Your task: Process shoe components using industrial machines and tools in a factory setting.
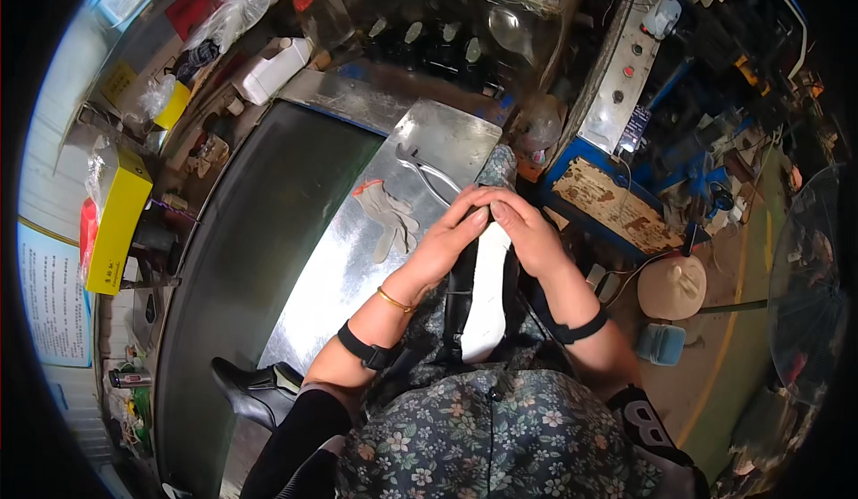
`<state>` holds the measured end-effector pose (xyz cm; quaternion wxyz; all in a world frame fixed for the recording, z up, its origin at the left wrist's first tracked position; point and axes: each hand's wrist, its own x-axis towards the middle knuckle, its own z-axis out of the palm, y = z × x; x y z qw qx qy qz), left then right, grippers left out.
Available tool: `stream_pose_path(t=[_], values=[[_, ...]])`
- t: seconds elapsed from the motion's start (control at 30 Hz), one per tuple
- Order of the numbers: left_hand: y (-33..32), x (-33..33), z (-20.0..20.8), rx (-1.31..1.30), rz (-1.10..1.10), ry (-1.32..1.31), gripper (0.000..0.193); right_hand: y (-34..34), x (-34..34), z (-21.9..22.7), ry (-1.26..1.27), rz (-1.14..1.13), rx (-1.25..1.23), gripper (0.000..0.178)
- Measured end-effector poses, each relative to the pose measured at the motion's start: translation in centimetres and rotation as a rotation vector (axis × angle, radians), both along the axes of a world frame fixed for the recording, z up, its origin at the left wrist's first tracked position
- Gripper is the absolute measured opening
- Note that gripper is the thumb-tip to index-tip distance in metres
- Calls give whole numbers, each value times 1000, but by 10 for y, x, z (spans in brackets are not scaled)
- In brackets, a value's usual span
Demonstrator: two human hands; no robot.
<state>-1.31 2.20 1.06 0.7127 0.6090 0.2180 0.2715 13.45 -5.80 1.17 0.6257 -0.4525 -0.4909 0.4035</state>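
Observation:
Upright across my lap lies a black shoe upper with a long white insole-like face [487, 289], its narrow end pointing away from me. My left hand [450, 235] and my right hand [529, 235] close around that far end, fingers curled over it and thumbs meeting on top. The tip under my fingers is hidden. Left of my hands, a pale glove with an orange cuff [389, 217] rests on the metal bench plate [322, 293]. Metal pliers [432, 177] lie just beyond the glove. A finished-looking black shoe [255, 393] sits at the plate's near left.
A dark conveyor belt [259, 240] runs along the left, below a shelf with a yellow box [118, 222] and a white container [273, 70]. At right stand a machine panel with buttons [626, 70], a round beige lidded tub [670, 286] and a clear-sided fan [809, 284].

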Motion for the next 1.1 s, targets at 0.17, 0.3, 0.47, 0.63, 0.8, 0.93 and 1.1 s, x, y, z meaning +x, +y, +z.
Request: stream_pose_path(t=[0.17, 0.3, 0.47, 0.63, 0.8, 0.93, 1.1], values=[[3, -8, 1, 34, -34, -40, 42, 0, -2, 30, 124, -5, -144, 33], [2, -9, -4, 64, -15, -26, 37, -1, 0, 37, 135, 126, -210, 35], [8, -21, 3, -51, -17, -30, 49, 1, -33, 13, -361, -317, -18, 31], [56, -78, 48, -748, -13, 145, 75, -7, -71, 46, -529, 38, 227, 66], [74, -143, 80, -644, -100, 628, 42, 9, -95, 45, -260, 572, 276, 36], [64, -163, 109, -377, 79, 596, 41, 31, -44, -18, -235, 38, 16, 19], [124, -129, 150, -16, 283, 409, 48, 34, -18, -69, -381, -319, 25, 17]])
